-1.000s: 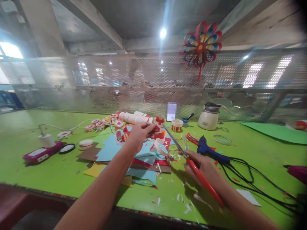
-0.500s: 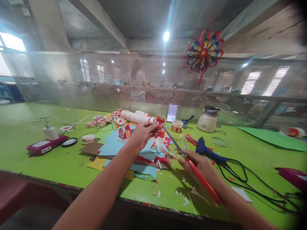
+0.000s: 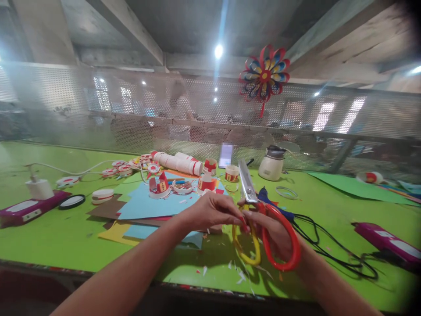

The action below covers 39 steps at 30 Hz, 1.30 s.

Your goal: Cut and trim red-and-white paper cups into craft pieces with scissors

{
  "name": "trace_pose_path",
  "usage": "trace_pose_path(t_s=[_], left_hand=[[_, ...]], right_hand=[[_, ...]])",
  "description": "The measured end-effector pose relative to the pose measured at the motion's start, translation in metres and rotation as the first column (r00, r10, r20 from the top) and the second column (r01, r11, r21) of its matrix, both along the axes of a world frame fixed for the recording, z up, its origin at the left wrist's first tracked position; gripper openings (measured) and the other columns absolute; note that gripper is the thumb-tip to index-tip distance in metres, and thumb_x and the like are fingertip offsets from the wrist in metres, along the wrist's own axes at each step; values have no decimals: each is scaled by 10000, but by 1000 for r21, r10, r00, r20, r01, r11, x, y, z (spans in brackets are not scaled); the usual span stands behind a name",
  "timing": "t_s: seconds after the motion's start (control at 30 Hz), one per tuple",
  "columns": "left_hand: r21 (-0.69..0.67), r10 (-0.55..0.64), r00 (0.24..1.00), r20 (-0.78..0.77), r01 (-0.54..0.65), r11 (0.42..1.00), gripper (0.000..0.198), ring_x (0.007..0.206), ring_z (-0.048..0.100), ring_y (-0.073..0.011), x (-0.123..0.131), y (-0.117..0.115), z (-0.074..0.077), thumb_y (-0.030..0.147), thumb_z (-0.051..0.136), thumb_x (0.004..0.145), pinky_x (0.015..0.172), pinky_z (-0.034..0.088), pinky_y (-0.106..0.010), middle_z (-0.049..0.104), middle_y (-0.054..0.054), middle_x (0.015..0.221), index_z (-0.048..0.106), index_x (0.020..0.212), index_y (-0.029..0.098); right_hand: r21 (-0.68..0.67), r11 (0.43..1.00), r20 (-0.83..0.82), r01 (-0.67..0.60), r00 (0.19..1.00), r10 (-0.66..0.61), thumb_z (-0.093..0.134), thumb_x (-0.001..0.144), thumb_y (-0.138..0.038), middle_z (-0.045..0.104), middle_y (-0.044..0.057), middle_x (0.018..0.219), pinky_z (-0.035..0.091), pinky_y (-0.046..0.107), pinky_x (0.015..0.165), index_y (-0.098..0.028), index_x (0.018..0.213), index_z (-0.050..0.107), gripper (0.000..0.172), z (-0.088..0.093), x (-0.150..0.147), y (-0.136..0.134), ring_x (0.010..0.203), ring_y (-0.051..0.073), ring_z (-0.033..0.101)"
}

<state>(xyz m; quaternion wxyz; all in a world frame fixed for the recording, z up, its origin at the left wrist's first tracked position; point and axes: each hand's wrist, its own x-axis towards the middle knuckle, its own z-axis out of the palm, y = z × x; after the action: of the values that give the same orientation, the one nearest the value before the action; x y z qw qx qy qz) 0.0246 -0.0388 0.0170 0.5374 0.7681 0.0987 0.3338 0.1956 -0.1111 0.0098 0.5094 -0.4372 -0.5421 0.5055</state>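
My right hand (image 3: 276,228) is closed around scissors (image 3: 247,183), one handle loop red and the other yellow. Their metal blades point up and away, looking closed together. Beside the yellow loop, my left hand (image 3: 213,210) pinches a small red piece (image 3: 244,224), apparently paper. Both hands' fingertips meet at this piece, so most of it is hidden. Beyond my left hand, cut paper cups, one red and white (image 3: 206,182), stand on sheets of light blue paper (image 3: 144,206).
A blue glue gun (image 3: 263,193), partly hidden, trails black cord to the right. Behind stand a jug (image 3: 271,164), a phone (image 3: 226,154) and stacked paper cups (image 3: 177,163). Purple power strips (image 3: 390,241) lie at both sides. Paper scraps litter the table's front. A mesh screen (image 3: 131,118) rises behind.
The scissors have turned from lying forward to blades up, handles facing me. My left hand has come back toward my right with the red piece. The view has shifted right.
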Motion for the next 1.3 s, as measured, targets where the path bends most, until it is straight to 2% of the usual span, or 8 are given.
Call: trace_pose_path(t_s=[0.17, 0.3, 0.47, 0.7, 0.83, 0.93, 1.17, 1.3], left_hand=[[38, 39, 999, 17, -40, 998, 83, 619, 515, -105, 2, 0, -3, 224, 724, 670, 625, 413, -259, 601, -17, 650, 745, 750, 228], [46, -8, 999, 40, 6, 999, 90, 655, 549, -115, 1, -1, 0, 207, 712, 685, 685, 440, -279, 623, -23, 679, 745, 763, 240], [91, 72, 997, 21, -73, 993, 68, 621, 530, -114, 0, -3, 5, 230, 723, 673, 674, 450, -275, 597, -20, 625, 748, 737, 236], [105, 19, 999, 26, -22, 994, 97, 683, 566, -121, 1, -2, 0, 260, 699, 704, 891, 421, -335, 593, -18, 653, 753, 782, 236], [95, 62, 997, 41, -66, 993, 107, 660, 565, -129, 1, -2, 0, 299, 724, 672, 798, 458, -313, 587, -21, 630, 753, 742, 223], [115, 77, 995, 65, -84, 990, 98, 645, 564, -126, 0, -3, 4, 284, 730, 667, 714, 463, -280, 589, -18, 612, 751, 736, 219], [88, 93, 994, 63, -99, 991, 117, 642, 572, -125, 0, -4, 5, 287, 728, 670, 698, 467, -276, 634, -36, 651, 743, 736, 191], [13, 89, 992, 87, -90, 996, 165, 664, 599, -132, 3, -3, 0, 338, 740, 647, 790, 473, -316, 661, -39, 676, 729, 704, 183]], right_hand=[[-79, 988, -152, -134, 981, 121, 672, 730, -312, 599, -12, 606, 473, 211, 523, -162, 738, 628, 156, 0, 2, -1, 506, 88, 549], [-37, 984, -222, -174, 962, 162, 668, 754, -258, 648, -14, 684, 484, 208, 604, -187, 865, 658, 132, 1, -1, -3, 599, 92, 589], [-1, 970, -240, -245, 941, 237, 664, 754, -227, 681, 13, 768, 497, 264, 644, -200, 1009, 656, 256, 1, 1, -3, 651, 128, 607], [4, 979, -267, -204, 943, 197, 703, 718, -218, 663, 2, 715, 473, 223, 576, -197, 974, 669, 259, -3, 3, -3, 595, 105, 575], [-9, 972, -276, -235, 935, 224, 702, 714, -226, 661, 9, 706, 482, 245, 580, -188, 938, 677, 229, -1, 3, -3, 580, 110, 578], [-8, 965, -285, -263, 925, 250, 703, 710, -213, 656, 9, 737, 486, 261, 590, -193, 1006, 660, 300, 0, 3, -4, 592, 114, 582], [69, 969, -301, -236, 921, 246, 673, 756, -183, 626, -5, 747, 478, 269, 622, -235, 1178, 573, 437, -4, 4, -3, 641, 126, 591], [53, 979, -335, -198, 920, 204, 695, 727, -181, 623, 0, 773, 481, 265, 595, -261, 1186, 572, 481, -3, 3, -2, 642, 133, 584]])
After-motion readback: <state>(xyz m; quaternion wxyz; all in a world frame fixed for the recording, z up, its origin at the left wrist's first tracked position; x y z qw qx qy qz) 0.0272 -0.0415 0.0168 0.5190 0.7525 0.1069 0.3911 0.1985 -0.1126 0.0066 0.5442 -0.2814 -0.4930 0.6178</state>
